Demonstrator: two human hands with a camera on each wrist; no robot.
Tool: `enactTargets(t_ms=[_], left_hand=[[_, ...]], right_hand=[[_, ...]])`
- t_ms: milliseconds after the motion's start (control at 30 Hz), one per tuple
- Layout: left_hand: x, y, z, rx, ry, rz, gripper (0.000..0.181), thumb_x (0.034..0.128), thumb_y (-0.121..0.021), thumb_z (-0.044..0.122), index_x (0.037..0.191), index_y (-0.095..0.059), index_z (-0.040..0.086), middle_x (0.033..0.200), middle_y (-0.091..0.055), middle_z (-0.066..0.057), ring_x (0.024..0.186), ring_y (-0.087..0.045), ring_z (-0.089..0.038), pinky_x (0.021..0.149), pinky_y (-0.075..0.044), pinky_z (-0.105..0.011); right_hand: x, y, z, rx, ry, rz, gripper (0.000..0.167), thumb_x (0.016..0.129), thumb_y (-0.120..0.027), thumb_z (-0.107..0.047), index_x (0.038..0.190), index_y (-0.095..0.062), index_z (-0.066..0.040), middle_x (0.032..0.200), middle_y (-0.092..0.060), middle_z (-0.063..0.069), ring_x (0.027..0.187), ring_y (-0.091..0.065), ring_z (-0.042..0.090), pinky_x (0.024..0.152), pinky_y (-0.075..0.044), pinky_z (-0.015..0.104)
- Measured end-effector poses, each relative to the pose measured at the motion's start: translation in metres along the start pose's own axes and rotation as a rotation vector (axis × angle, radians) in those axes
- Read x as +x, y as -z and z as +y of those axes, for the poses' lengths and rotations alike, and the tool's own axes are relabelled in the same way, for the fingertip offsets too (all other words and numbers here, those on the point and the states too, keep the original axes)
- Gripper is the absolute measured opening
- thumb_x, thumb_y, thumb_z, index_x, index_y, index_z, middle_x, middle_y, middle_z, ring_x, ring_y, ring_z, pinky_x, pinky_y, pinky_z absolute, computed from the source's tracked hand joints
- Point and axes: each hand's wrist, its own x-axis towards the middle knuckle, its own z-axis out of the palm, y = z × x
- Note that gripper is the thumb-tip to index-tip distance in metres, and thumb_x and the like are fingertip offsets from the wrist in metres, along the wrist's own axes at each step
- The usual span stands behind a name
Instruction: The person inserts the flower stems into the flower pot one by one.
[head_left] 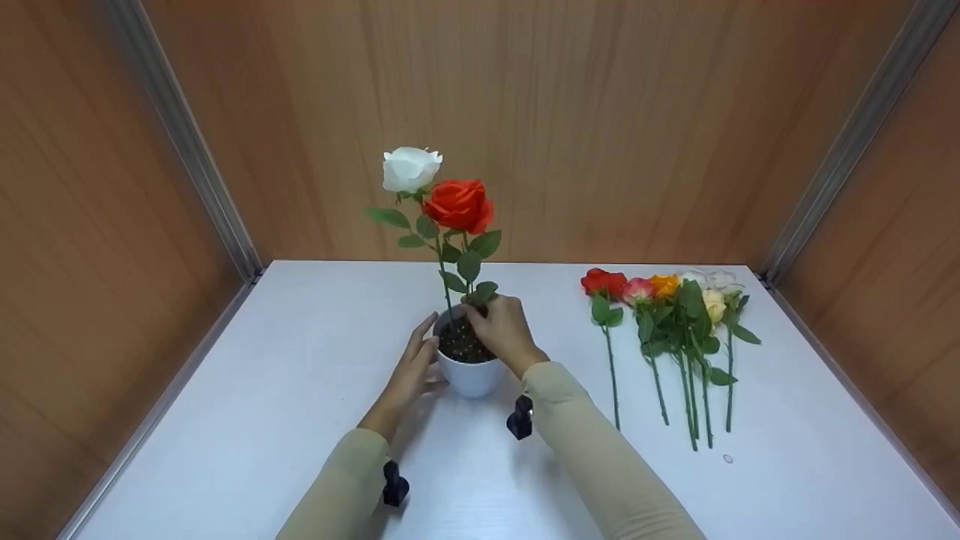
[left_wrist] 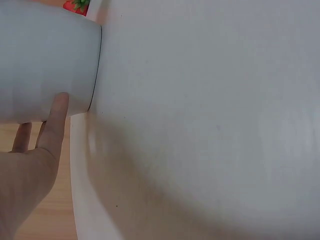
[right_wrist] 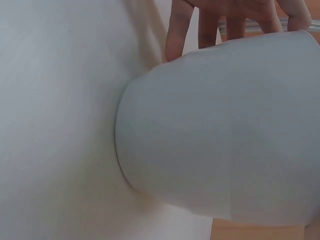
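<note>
A white pot [head_left: 471,377] with dark soil [head_left: 461,343] stands upright on the table. A white rose [head_left: 410,169] and a red rose [head_left: 459,206] rise from it, the red one slightly lower and to the right. My left hand [head_left: 410,369] rests with fairly straight fingers [right_wrist: 178,35] against the pot's left side. Over the right rim, my right hand [head_left: 504,330] pinches the red rose's stem low, near the soil; its fingertips are partly hidden by leaves. The wrist views show mainly the pot's smooth wall [right_wrist: 215,130] and base on the table.
Right of the pot lies a single red rose [head_left: 604,282] with its stem toward me. Beside it is a bunch of roses, among them pink [head_left: 638,289], orange [head_left: 664,285] and pale yellow [head_left: 714,304] ones. Wooden panels [head_left: 510,127] enclose the white table [head_left: 315,337].
</note>
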Motion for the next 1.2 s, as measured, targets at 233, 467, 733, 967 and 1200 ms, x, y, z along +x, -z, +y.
enactTargets(t_ms=[233,467,733,967,1200], left_hand=[[0.0003,0.0004,0.0002,0.008,0.008,0.004,0.054,0.1088,-0.032,0.039,0.161,-0.019,0.028,0.157,-0.032,-0.022,0.138,-0.039,-0.048,0.095,-0.050,-0.062],[-0.0007,0.0003,0.0004,0.008,0.008,0.012,0.056,0.1082,-0.032,0.039,0.161,-0.018,0.026,0.156,-0.032,-0.024,0.138,-0.038,-0.049,0.095,-0.050,-0.062],[0.0010,0.0003,-0.0004,0.010,0.016,-0.001,0.056,0.1084,-0.031,0.040,0.161,-0.017,0.028,0.158,-0.030,-0.022,0.139,-0.038,-0.047,0.095,-0.050,-0.062],[-0.0005,0.0006,0.0015,0.016,0.003,0.002,0.055,0.1089,-0.030,0.039,0.161,-0.017,0.028,0.158,-0.030,-0.023,0.138,-0.039,-0.048,0.095,-0.050,-0.062],[-0.0006,-0.0021,0.0004,0.001,0.008,0.006,0.053,0.1092,-0.031,0.037,0.161,-0.019,0.028,0.157,-0.032,-0.022,0.138,-0.039,-0.047,0.095,-0.050,-0.062]], right_hand=[[0.0007,0.0000,0.0004,0.000,-0.015,0.020,0.012,0.095,-0.072,-0.015,0.098,-0.074,-0.004,0.094,-0.075,0.006,0.092,-0.071,0.021,0.085,-0.058,0.035],[0.0000,0.0006,0.0018,-0.064,-0.066,-0.012,0.012,0.096,-0.070,-0.018,0.097,-0.074,-0.007,0.089,-0.073,0.003,0.084,-0.068,0.017,0.079,-0.058,0.034],[-0.0011,-0.0007,0.0039,-0.019,-0.012,-0.026,0.015,0.096,-0.070,-0.018,0.102,-0.077,-0.006,0.098,-0.076,0.005,0.098,-0.071,0.021,0.087,-0.058,0.034],[0.0013,0.0008,0.0014,-0.050,-0.020,-0.047,0.015,0.096,-0.071,-0.018,0.104,-0.076,-0.006,0.099,-0.075,0.006,0.099,-0.071,0.023,0.090,-0.057,0.036],[0.0033,-0.0001,-0.0007,-0.102,-0.073,-0.050,0.013,0.095,-0.071,-0.018,0.099,-0.077,-0.006,0.095,-0.075,0.005,0.093,-0.071,0.022,0.085,-0.057,0.037]])
